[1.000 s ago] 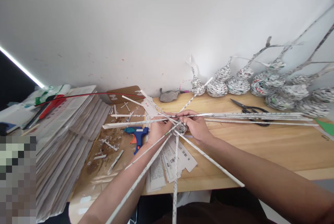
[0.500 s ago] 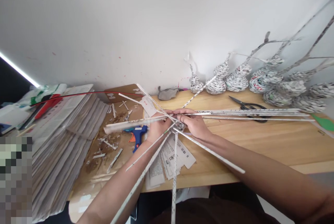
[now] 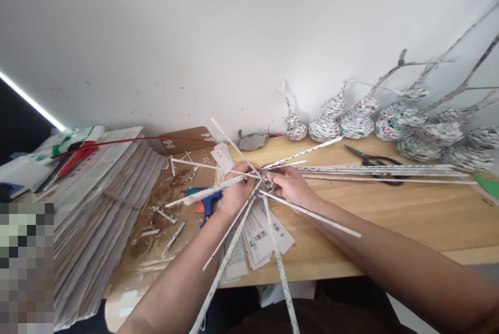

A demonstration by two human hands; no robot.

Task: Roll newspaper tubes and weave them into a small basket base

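Note:
Rolled newspaper sticks (image 3: 281,266) fan out in all directions from a small woven centre (image 3: 266,186). My left hand (image 3: 238,188) grips the left side of this centre, its fingers curled and partly hidden behind the sticks. On the right side, my right hand (image 3: 290,184) pinches the woven part with thumb and fingers. Several loose paper sticks (image 3: 390,170) lie on the table to the right of my right hand. Below the hands are printed paper strips (image 3: 257,240). A blue glue gun (image 3: 208,206) lies left of my left hand.
A tall newspaper stack (image 3: 113,209) stands at left beside paper scraps (image 3: 171,240) on cardboard. Black scissors (image 3: 374,162) lie at the back right. Woven gourd shapes (image 3: 324,125) with branches line the wall. A grey cloth-like item (image 3: 251,141) sits behind the hands.
The sticks have turned and shifted around the centre; the lower one now points further right. Both hands remain at the woven centre. The view has shifted slightly.

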